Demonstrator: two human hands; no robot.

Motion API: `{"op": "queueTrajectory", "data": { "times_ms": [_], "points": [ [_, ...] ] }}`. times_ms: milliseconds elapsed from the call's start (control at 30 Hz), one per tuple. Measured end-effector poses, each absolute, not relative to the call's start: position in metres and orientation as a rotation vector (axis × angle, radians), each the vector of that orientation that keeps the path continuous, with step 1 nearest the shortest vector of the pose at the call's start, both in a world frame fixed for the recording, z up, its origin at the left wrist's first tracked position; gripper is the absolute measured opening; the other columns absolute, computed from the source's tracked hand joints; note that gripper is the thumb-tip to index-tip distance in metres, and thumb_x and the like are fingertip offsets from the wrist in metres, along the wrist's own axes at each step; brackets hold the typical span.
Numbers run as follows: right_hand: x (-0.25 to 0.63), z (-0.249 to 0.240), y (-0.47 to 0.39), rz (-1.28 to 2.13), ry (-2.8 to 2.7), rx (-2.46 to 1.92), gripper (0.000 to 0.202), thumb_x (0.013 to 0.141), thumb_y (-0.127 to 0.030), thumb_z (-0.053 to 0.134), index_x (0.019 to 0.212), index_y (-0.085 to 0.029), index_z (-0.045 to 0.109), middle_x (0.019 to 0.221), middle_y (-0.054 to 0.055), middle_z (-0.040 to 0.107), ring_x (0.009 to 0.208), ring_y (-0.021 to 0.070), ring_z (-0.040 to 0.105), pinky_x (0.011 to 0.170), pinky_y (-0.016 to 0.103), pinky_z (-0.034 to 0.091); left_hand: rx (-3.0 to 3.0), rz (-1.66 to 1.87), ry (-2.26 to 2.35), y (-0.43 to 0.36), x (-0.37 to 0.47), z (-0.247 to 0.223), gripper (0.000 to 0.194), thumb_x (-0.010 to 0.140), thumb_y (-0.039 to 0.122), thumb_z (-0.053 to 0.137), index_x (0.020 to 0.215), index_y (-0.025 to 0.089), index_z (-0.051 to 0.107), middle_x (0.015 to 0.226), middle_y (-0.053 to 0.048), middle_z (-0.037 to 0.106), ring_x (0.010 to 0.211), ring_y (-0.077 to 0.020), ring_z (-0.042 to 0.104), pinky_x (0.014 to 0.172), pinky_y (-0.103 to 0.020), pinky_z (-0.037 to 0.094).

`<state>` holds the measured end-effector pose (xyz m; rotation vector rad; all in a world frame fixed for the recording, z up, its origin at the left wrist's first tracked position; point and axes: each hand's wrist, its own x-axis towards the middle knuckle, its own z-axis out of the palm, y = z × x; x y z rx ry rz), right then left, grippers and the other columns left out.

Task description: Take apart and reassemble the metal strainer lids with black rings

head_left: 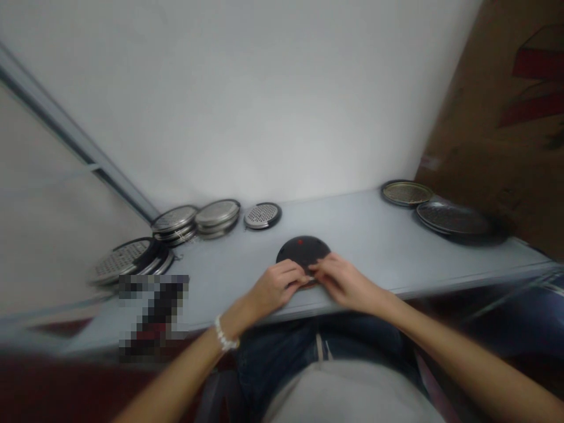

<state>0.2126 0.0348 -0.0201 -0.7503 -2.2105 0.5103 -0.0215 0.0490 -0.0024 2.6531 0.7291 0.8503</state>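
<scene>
A round black disc (304, 249) with a small red spot lies on the table before me. My left hand (282, 283) has its fingers curled at the disc's near left edge. Opposite it, my right hand (339, 279) rests its bent fingertips on the near right part. Between the fingertips is a small pale bit, too blurred to name. Both hands look closed in a pinch at the near rim; what exactly they grip is partly hidden. A white beaded bracelet sits on my left wrist.
On the grey table (352, 229), stacks of perforated metal discs with black rims (174, 220) stand at the left. A single perforated disc (263, 215) lies behind my hands. More round pieces (408, 192) lie at the right, beside a cardboard box (489, 117). A white wall rises behind.
</scene>
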Motion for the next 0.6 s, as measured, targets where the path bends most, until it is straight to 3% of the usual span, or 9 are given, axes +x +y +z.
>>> {"op": "queueTrajectory", "data": {
  "times_ms": [267,400,533,600],
  "points": [
    [0.214,-0.017,0.037,0.561,-2.197,-0.704,0.019,0.095,-0.006,0.049,0.094,-0.021,0.06,0.112,0.009,0.069,0.103,0.0222,0.059,0.09,0.039,0.053,2.538,0.806,0.783,0.052,-0.015,0.007,0.015,0.093,0.016,0.062,0.089,0.022,0.075,0.1,-0.006,0.072,0.098,-0.0187,0.067,0.09,-0.033,0.054],
    [0.214,-0.021,0.038,0.597,-2.122,-0.715,0.021,0.096,-0.007,0.046,0.099,-0.021,0.061,0.102,0.007,0.069,0.096,0.0203,0.06,0.087,0.036,0.052,2.521,0.71,0.876,0.044,-0.009,0.015,0.009,0.09,0.019,0.067,0.099,0.021,0.069,0.103,-0.006,0.071,0.103,-0.0207,0.064,0.096,-0.036,0.051],
    [0.212,-0.02,0.037,0.658,-1.945,-0.789,0.015,0.094,-0.011,0.051,0.092,-0.021,0.062,0.09,0.004,0.067,0.086,0.0188,0.062,0.079,0.033,0.052,2.597,0.672,1.05,0.034,-0.001,0.011,0.046,0.077,0.027,0.082,0.115,0.019,0.059,0.114,-0.009,0.067,0.108,-0.027,0.061,0.096,-0.043,0.051],
    [0.21,-0.014,0.037,0.689,-1.857,-0.799,0.014,0.093,-0.011,0.052,0.088,-0.021,0.062,0.087,0.004,0.067,0.082,0.0181,0.063,0.077,0.032,0.052,2.66,0.663,1.113,0.033,0.002,0.005,0.05,0.077,0.028,0.081,0.119,0.019,0.056,0.118,-0.01,0.066,0.11,-0.029,0.06,0.097,-0.046,0.05]
  ]
}}
